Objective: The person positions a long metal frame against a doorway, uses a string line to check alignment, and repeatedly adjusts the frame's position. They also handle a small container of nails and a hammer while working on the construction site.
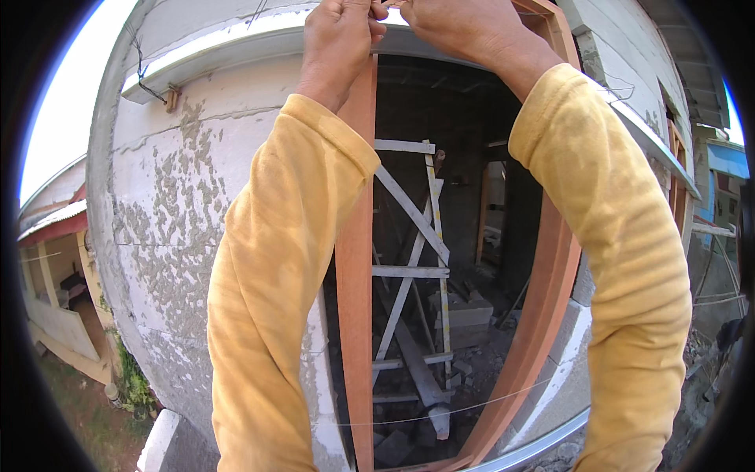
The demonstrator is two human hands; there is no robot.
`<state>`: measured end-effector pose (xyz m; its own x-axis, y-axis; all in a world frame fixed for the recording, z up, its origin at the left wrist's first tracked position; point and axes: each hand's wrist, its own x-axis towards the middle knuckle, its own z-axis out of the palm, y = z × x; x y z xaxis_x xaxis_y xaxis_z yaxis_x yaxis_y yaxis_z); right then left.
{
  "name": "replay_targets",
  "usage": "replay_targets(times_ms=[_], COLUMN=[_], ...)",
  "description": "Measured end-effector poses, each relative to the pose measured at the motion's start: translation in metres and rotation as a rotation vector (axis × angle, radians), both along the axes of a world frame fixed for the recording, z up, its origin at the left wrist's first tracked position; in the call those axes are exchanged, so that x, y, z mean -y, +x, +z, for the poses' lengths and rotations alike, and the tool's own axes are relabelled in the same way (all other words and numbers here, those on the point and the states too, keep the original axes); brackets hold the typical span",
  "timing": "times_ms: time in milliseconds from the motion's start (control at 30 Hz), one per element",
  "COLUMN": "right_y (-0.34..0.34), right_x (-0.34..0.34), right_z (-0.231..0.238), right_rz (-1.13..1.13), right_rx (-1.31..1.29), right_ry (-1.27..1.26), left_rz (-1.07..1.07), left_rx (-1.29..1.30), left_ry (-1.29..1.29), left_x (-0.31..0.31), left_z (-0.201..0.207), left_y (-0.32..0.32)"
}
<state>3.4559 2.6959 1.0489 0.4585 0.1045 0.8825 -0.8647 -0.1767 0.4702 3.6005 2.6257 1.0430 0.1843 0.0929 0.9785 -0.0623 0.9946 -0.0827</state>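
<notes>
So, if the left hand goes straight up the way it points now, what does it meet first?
Probably the top bar of the wooden window frame: the left hand is already raised beside the right hand at that bar. The picture's edge hides the contact.

The reddish-brown wooden frame stands upright in the opening of a rough plastered wall, its 2 side posts smooth and unpainted, its top corner reaching the picture's upper edge.

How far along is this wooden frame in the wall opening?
Done: the wooden frame stands upright in the wall opening. In hand: left hand and right hand meet at its top edge, working something too small to tell. Left: the wall's patchy plaster looks unfinished.
</notes>
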Motion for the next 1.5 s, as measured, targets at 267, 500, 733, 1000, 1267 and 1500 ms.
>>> replay_targets(times_ms=[267,500,733,1000,1267,1500], right_y=[0.0,0.002,0.01,0.019,0.023,0.024], right_x=[0.033,0.026,0.059,0.058,0.054,0.05], right_z=[0.016,0.01,0.021,0.014,0.014,0.015], right_rz=[0.296,0.359,0.607,0.563,0.545,0.519], right_rx=[-0.034,-0.081,-0.056,0.095,0.126,0.155], right_ry=[0.118,0.143,-0.074,-0.164,-0.162,-0.083], left_rz=[-0.029,-0.006,-0.277,-0.066,-0.041,-0.121], left_rx=[0.044,0.034,0.051,-0.07,-0.015,0.101], left_ry=[0.058,0.021,-0.004,0.011,-0.049,-0.264], left_x=[-0.008,-0.002,-0.01,-0.016,-0.014,-0.01], left_z=[-0.006,-0.005,-0.012,-0.018,-0.029,-0.025], left_y=[0.005,0.017,0.002,-0.001,0.005,0.008])
